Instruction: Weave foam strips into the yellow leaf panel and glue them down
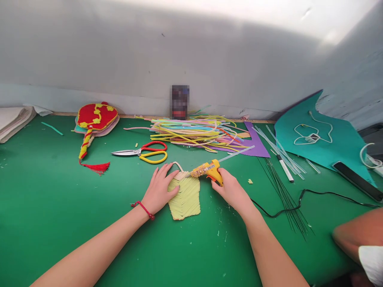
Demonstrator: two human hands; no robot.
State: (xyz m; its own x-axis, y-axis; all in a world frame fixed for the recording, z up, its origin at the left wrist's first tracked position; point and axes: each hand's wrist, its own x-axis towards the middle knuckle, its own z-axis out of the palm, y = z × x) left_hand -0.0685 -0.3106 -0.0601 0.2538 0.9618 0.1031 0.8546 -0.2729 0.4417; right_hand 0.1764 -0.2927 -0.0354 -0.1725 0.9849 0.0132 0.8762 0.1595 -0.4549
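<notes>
My right hand (232,190) grips a yellow hot glue gun (212,170) by its handle. A clear glue stick (237,153) pokes out of its back end. The nozzle meets the top of a pale yellow-green craft piece (187,199) covered in slanted rows of fuzzy pipe cleaner. Flat on the piece's upper left side lies my left hand (160,189), fingers stretched out and thumb resting on the rows. A whitish pipe cleaner (178,165) curves up from the top edge, close to the left fingertips. The nozzle's very tip is hard to make out.
Scissors (140,152) with red and yellow handles lie beyond my left hand. Behind are a heap of colored pipe cleaners (185,133) and a red fan (97,116). Thin green wires (283,191), a marker (285,168) and a black cord (269,215) lie rightward. Someone's bare limb (356,231) shows at right.
</notes>
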